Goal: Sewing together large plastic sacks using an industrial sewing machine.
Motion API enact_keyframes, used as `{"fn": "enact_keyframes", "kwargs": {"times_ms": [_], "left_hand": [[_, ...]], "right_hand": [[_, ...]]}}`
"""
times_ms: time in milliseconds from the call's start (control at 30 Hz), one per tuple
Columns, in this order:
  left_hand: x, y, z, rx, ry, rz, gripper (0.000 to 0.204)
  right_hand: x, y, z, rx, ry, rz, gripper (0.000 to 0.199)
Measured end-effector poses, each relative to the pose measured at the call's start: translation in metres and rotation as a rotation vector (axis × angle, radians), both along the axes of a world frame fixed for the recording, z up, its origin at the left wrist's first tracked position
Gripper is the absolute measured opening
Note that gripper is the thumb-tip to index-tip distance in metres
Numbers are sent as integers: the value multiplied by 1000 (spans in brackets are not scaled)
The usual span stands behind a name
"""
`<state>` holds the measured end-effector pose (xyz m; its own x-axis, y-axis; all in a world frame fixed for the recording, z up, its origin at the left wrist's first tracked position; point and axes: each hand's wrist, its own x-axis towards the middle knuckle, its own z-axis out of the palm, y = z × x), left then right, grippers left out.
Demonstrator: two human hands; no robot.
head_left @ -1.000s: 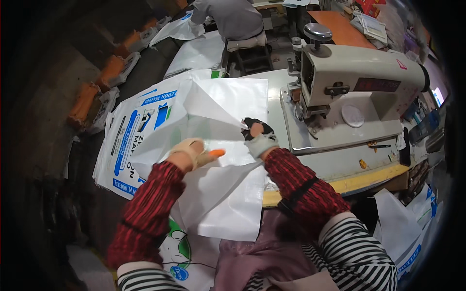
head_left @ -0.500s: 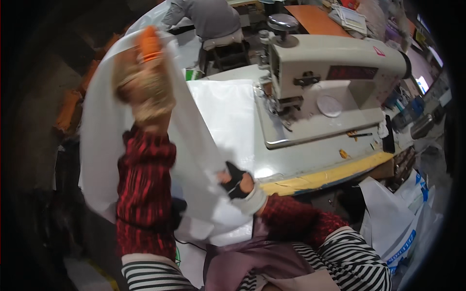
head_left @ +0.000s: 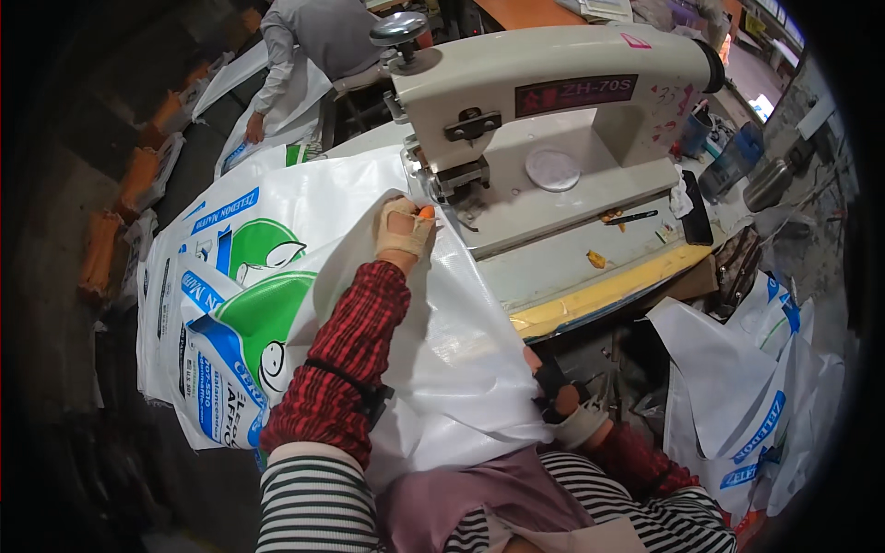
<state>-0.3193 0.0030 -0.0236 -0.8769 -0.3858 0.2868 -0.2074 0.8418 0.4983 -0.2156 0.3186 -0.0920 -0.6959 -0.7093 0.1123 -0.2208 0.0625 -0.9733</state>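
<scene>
A white woven plastic sack [head_left: 461,369] with green and blue print lies across my lap and the table's left part. My left hand [head_left: 404,229], in a tan partial glove with an orange finger cover, is closed on the sack's far edge, just left of the sewing head. At the sack's lower right edge, my right hand [head_left: 560,394], in a black and pale wrap, has its fingers curled against the material. Its fingertips are partly hidden and slightly blurred. The cream industrial sewing machine [head_left: 590,69] stands right of my left hand.
More printed sacks [head_left: 171,323] are layered at the left. Others hang bunched at the right [head_left: 728,405]. On the table are a phone [head_left: 698,207], a black pen-like tool [head_left: 634,218] and an orange scrap [head_left: 595,259]. A person in grey [head_left: 323,32] handles white material at the far left.
My left hand has come down and right with the sack's edge, from raised at the left to beside the sewing head. My right hand has moved right and lower. The printed side now shows.
</scene>
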Motion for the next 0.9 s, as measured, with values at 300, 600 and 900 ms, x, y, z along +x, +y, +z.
{"fn": "enact_keyframes", "kwargs": {"times_ms": [300,600,900], "left_hand": [[-19,-52,-1,-486,-520,-131,27],[115,20,109,606,-1197,-1028,34],[173,124,153,-251,-1369,-1213,37]], "right_hand": [[-30,-55,73,1027,190,438,44],[-101,-127,50,897,-48,121,60],[-30,-75,64,952,74,205,73]]}}
